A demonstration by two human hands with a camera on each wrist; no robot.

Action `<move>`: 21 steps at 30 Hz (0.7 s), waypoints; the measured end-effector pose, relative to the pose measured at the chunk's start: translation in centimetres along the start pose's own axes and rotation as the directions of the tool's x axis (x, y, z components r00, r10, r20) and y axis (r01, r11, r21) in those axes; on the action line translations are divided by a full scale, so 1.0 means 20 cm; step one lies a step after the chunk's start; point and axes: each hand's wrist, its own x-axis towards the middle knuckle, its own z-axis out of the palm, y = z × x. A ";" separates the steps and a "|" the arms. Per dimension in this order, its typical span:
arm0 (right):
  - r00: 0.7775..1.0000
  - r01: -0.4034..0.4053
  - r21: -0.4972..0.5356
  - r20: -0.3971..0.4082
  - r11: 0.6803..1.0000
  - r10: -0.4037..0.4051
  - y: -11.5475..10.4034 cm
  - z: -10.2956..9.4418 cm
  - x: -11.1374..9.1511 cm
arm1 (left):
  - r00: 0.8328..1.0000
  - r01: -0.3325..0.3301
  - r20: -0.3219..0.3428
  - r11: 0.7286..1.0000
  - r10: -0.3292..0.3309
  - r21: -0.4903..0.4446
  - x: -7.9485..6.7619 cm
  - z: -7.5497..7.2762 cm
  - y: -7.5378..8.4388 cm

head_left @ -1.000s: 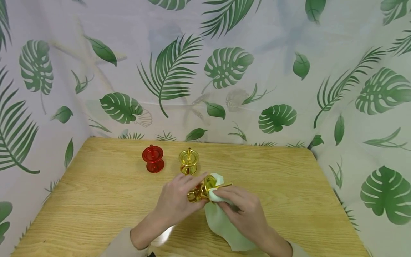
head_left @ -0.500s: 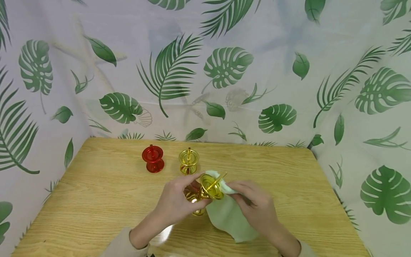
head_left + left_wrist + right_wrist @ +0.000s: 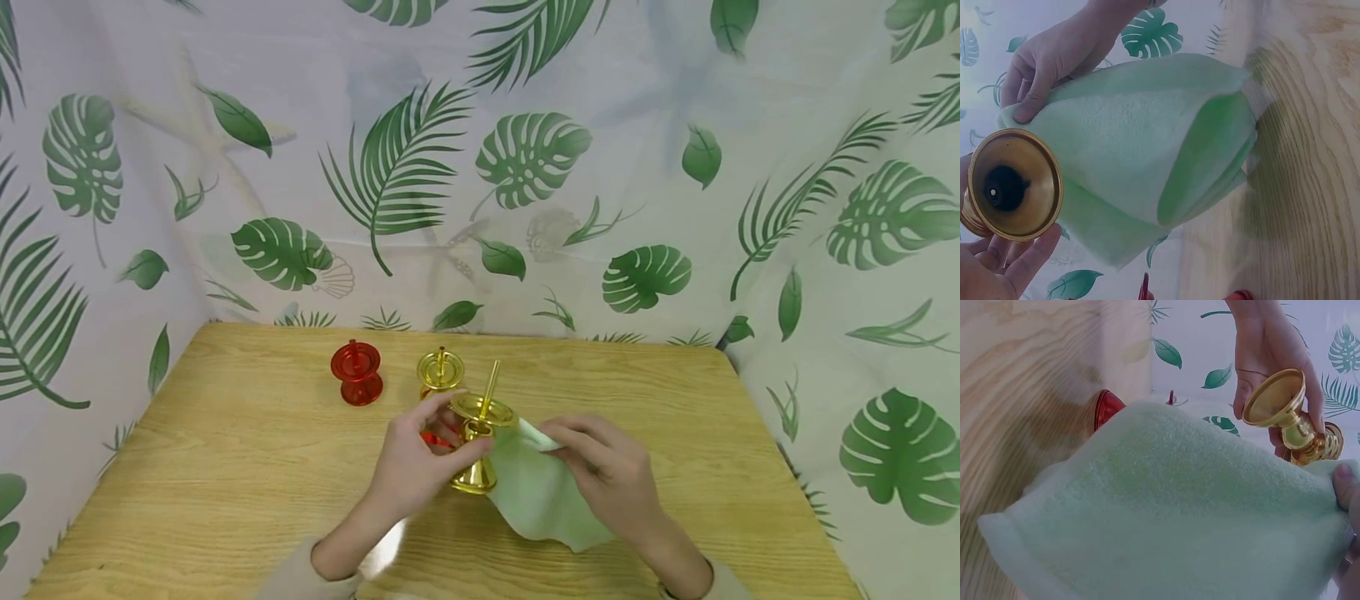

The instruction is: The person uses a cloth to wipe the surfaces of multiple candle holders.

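My left hand (image 3: 415, 461) grips a shiny gold candlestick (image 3: 475, 472) by its stem. It stands nearly upright above the table, its round drip dish and thin spike at the top. In the left wrist view the hollow underside of its base (image 3: 1038, 159) faces the camera. With thumb and fingers, my right hand (image 3: 611, 467) pinches a pale green cloth (image 3: 543, 496) by its upper edge. The cloth hangs down beside the candlestick's right side, close to the dish. In the right wrist view, the cloth (image 3: 1179, 500) fills much of the picture.
A red candlestick (image 3: 361, 375) and a smaller gold one (image 3: 441, 371) stand at the back of the wooden table (image 3: 247, 467). Something red (image 3: 435, 439) shows between my left fingers, mostly hidden. A leaf-patterned curtain (image 3: 540, 275) closes off the back and sides.
The candlestick has turned from lying sideways to nearly upright in my left hand. My right hand has drawn the cloth off the dish and spike and moved slightly right.
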 end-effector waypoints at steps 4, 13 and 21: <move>0.999 0.044 0.017 -0.005 0.999 -0.043 0.00 0.02 0.01 | 0.999 0.040 0.013 0.998 -0.039 -0.048 0.01 0.01 0.00; 0.997 0.033 -0.073 -0.069 0.997 -0.039 0.00 0.06 0.03 | 0.990 0.076 0.126 0.994 -0.065 -0.083 0.00 0.03 0.00; 0.995 0.056 -0.098 -0.076 0.994 -0.063 0.01 0.07 0.03 | 0.987 0.014 0.162 0.996 0.000 -0.083 -0.01 0.02 -0.01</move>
